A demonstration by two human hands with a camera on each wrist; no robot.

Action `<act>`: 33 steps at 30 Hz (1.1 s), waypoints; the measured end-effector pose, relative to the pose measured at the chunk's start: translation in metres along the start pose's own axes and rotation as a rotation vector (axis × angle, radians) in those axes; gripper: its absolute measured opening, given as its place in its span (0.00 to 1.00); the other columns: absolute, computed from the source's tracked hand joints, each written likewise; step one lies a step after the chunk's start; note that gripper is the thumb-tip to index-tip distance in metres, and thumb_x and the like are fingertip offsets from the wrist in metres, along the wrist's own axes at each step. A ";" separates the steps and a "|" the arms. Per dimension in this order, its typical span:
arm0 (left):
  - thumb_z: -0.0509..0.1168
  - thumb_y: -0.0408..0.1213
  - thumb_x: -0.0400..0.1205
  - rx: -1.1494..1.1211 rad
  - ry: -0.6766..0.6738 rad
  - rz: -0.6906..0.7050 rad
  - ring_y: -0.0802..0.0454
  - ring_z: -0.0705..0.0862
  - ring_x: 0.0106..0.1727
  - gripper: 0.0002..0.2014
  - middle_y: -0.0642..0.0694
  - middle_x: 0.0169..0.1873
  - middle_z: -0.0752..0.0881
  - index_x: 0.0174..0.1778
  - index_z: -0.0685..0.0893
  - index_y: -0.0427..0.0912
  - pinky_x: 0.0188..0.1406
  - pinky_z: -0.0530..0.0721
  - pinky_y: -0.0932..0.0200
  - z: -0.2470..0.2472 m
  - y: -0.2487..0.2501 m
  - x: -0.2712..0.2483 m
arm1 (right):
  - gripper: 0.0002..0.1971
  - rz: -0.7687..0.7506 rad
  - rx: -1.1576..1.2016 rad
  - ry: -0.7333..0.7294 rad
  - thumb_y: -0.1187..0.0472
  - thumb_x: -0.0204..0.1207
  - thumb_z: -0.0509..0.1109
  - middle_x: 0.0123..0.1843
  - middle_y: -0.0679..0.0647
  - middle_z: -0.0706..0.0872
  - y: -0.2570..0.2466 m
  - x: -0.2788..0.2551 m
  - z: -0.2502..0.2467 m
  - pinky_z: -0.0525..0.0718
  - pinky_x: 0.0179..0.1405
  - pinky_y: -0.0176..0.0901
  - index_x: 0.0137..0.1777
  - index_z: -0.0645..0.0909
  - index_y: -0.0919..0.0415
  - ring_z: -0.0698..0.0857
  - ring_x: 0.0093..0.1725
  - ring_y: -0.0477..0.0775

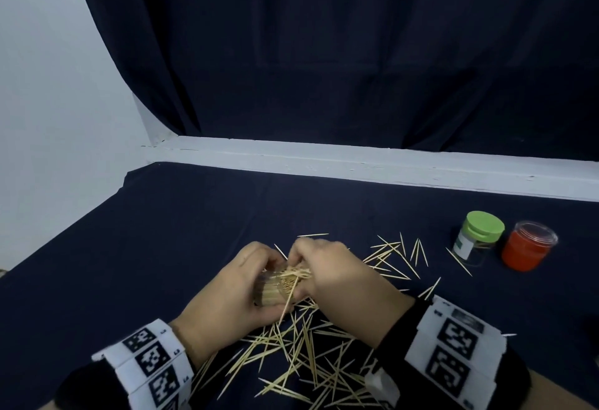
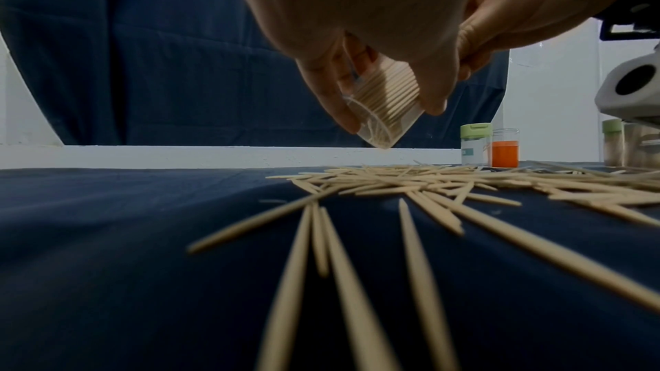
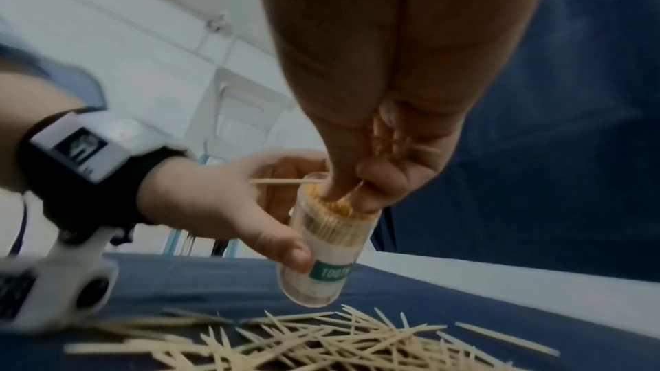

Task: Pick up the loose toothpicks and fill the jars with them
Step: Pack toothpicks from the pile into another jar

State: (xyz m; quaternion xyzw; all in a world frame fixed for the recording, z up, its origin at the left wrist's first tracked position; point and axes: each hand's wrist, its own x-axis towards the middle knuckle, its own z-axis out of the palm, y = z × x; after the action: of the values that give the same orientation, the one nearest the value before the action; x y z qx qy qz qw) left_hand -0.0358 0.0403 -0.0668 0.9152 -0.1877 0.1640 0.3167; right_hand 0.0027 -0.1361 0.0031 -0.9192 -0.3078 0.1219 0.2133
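Above the dark cloth-covered table [image 1: 162, 231], the left hand [image 1: 227, 296] grips a clear cylindrical jar [image 3: 328, 239], tilted and packed with thin wooden toothpicks. The right hand [image 1: 340, 276] pinches a few picks at its open mouth. Loose toothpicks [image 1: 304, 354] lie scattered beneath; a green-lidded jar [image 1: 476, 237] and a red-filled jar [image 1: 525, 249] stand well to the right.

Two hands are working over the cloth: the left hand [image 1: 227, 289] and the right hand [image 1: 337, 275]. Three jars are showing in the head view: one clear jar [image 3: 327, 239] being held, one green-lidded jar [image 1: 476, 237] and one red-filled jar [image 1: 526, 249] standing far right. Loose toothpicks [image 1: 308, 354] are lying scattered, too many to count.
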 end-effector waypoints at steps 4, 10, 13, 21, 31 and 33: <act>0.73 0.56 0.66 -0.001 0.003 -0.011 0.62 0.79 0.54 0.22 0.64 0.51 0.75 0.52 0.74 0.60 0.46 0.75 0.74 0.000 -0.001 0.000 | 0.10 -0.061 0.181 0.119 0.62 0.75 0.72 0.55 0.50 0.77 0.012 -0.001 0.002 0.72 0.54 0.36 0.56 0.86 0.60 0.77 0.54 0.48; 0.74 0.56 0.66 -0.014 -0.026 -0.015 0.60 0.79 0.55 0.23 0.64 0.51 0.75 0.52 0.73 0.63 0.47 0.79 0.69 0.000 0.000 0.000 | 0.09 -0.111 0.179 0.209 0.61 0.76 0.71 0.54 0.51 0.84 0.019 0.002 0.017 0.77 0.56 0.44 0.55 0.86 0.55 0.81 0.53 0.50; 0.74 0.56 0.66 -0.019 0.007 -0.023 0.60 0.79 0.55 0.22 0.64 0.51 0.76 0.52 0.75 0.61 0.46 0.77 0.72 0.000 0.000 0.001 | 0.14 -0.148 0.271 0.221 0.64 0.74 0.73 0.56 0.52 0.83 0.018 0.005 0.017 0.76 0.55 0.36 0.60 0.85 0.58 0.81 0.55 0.49; 0.73 0.57 0.67 -0.005 0.039 -0.015 0.62 0.79 0.56 0.22 0.65 0.52 0.75 0.53 0.76 0.58 0.47 0.76 0.75 -0.001 0.000 0.000 | 0.06 -0.199 0.493 0.485 0.69 0.69 0.77 0.38 0.40 0.82 0.028 0.007 0.016 0.79 0.41 0.27 0.44 0.91 0.60 0.83 0.42 0.39; 0.73 0.57 0.67 -0.001 0.053 -0.012 0.64 0.78 0.55 0.23 0.66 0.51 0.75 0.54 0.77 0.55 0.47 0.76 0.76 -0.002 0.002 0.000 | 0.09 -0.272 0.611 0.412 0.71 0.71 0.74 0.39 0.42 0.82 0.022 0.008 0.023 0.81 0.46 0.30 0.43 0.92 0.56 0.84 0.44 0.43; 0.73 0.57 0.67 -0.009 0.043 -0.009 0.63 0.79 0.56 0.23 0.66 0.51 0.75 0.54 0.76 0.55 0.47 0.77 0.75 -0.002 0.002 0.000 | 0.13 -0.229 0.710 0.456 0.72 0.68 0.76 0.39 0.43 0.85 0.023 0.008 0.022 0.84 0.44 0.33 0.38 0.91 0.50 0.86 0.41 0.42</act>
State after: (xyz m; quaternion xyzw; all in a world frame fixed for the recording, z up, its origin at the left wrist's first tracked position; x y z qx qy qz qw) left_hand -0.0368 0.0396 -0.0643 0.9109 -0.1775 0.1814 0.3254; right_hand 0.0129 -0.1403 -0.0277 -0.7521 -0.2919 -0.0105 0.5908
